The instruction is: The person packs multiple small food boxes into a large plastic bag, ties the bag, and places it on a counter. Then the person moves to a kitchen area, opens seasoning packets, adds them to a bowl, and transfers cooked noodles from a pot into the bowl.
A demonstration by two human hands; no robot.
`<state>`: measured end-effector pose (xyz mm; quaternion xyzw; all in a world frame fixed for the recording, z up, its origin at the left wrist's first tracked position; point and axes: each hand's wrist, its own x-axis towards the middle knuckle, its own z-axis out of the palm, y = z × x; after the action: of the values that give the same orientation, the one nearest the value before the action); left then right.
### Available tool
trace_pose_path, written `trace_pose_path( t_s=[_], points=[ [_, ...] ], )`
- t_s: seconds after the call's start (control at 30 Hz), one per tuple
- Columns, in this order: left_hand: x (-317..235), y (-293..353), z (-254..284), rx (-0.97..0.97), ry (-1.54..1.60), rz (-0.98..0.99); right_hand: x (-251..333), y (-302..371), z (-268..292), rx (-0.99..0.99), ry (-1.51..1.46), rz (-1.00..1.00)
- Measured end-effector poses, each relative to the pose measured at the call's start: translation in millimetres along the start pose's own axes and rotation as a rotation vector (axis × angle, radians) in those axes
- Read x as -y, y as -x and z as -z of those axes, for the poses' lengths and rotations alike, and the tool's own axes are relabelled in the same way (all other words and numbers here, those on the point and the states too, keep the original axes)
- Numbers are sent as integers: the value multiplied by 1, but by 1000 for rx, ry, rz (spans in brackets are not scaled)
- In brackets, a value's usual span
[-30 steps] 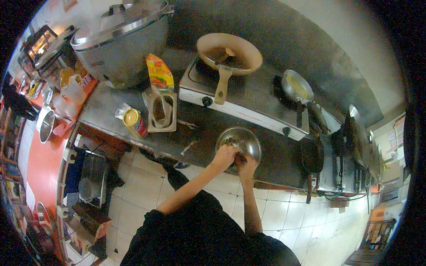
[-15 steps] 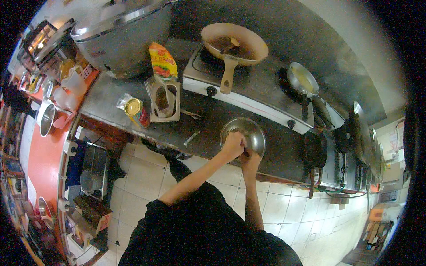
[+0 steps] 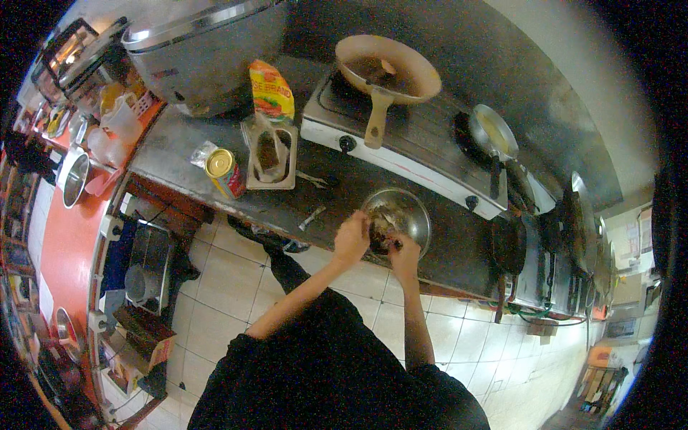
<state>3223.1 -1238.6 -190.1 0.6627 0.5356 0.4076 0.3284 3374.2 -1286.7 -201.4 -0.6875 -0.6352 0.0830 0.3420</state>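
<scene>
A round metal bowl (image 3: 418,208) sits near the counter's front edge with brownish, shredded-looking food (image 3: 387,221) in it. My left hand (image 3: 351,240) is at the bowl's left rim, fingers curled together; whatever they may hold is hidden. Over the front of the bowl, my right hand (image 3: 405,258) has its fingers closed in a pinch. A small dark bit shows at those fingertips, too blurred to name. Left of the bowl, a small pair of tongs or a fork-like utensil (image 3: 312,179) and a small pale wrapper-like piece (image 3: 311,218) lie on the counter.
A gas stove (image 3: 401,168) behind the bowl carries a beige frying pan (image 3: 394,68) and a small pan (image 3: 493,129). To the left are a metal container (image 3: 290,154), a can (image 3: 221,168), a yellow packet (image 3: 271,92) and a large grey pot (image 3: 208,64). Dark pans (image 3: 507,244) stand at right.
My hands have moved apart: the left has shifted left to the bowl's rim, the right stays at the front. More of the food now shows. The whole view has shifted slightly.
</scene>
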Motion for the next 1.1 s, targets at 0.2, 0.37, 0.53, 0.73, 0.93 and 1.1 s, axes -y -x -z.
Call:
trace_pose_path(
  t_s=[0.2, 0.37, 0.53, 0.73, 0.93, 1.1],
  points=[
    [57, 51, -37, 368, 1052, 612, 26, 4, 7, 54, 14, 4],
    [41, 74, -58, 354, 1018, 385, 22, 17, -3, 69, -43, 24],
    [37, 77, -58, 272, 1065, 398, 37, 14, 3, 169, -100, -4],
    [34, 79, -60, 242, 1035, 416, 34, 4, 12, 320, -258, -123],
    [58, 92, -33, 768, 648, 243, 82, -12, -11, 204, -839, -368],
    [127, 140, 36, 991, 423, 337, 134, 33, -117, 790, -1555, -917]
  ],
)
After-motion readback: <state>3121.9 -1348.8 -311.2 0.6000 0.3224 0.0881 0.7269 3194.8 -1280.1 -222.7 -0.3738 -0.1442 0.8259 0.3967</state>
